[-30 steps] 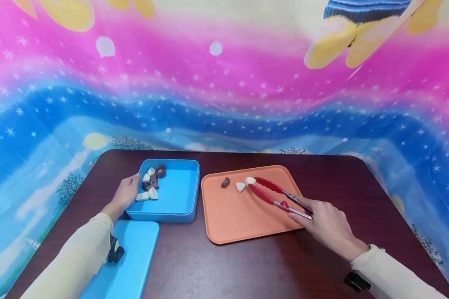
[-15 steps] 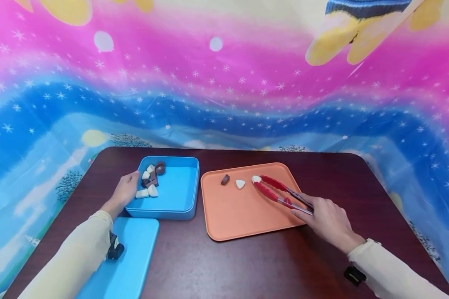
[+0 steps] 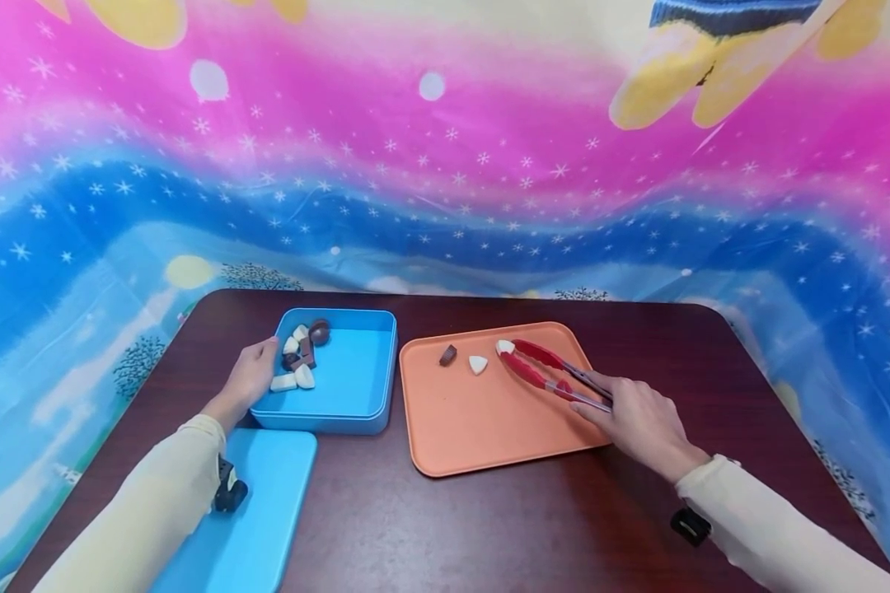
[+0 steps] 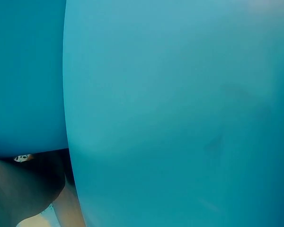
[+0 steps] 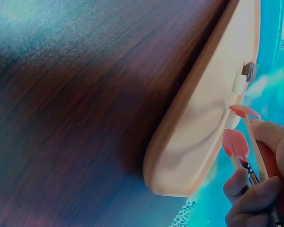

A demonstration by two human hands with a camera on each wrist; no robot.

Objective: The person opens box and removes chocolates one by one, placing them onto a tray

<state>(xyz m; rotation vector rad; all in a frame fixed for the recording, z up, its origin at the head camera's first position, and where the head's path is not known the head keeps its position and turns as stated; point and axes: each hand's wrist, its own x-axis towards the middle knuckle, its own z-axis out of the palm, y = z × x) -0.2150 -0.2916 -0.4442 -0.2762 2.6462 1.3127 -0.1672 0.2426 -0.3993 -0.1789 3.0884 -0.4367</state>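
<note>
My left hand (image 3: 254, 375) holds the left wall of an open blue box (image 3: 352, 371). Inside it, white and brown chocolate-like pieces (image 3: 304, 352) lie along the left side, with a brown ball (image 3: 319, 331) at the back. My right hand (image 3: 645, 420) grips red-tipped metal tongs (image 3: 556, 371) over an orange tray (image 3: 475, 428). The tong tips are on either side of a white piece (image 3: 504, 347); whether they squeeze it I cannot tell. Left of it on the tray lie a white triangular piece (image 3: 478, 364) and a brown piece (image 3: 448, 355). The right wrist view shows fingers (image 5: 255, 196) curled round the tongs.
A flat blue lid (image 3: 267, 494) lies in front of the box, under the left forearm, and fills much of the left wrist view (image 4: 170, 104). Everything stands on a dark brown table (image 3: 386, 511). A printed cloth (image 3: 445, 165) hangs behind the table.
The tongs and the white piece at their tips have shifted slightly right and back, away from the white triangular piece. My left hand stays on the box.
</note>
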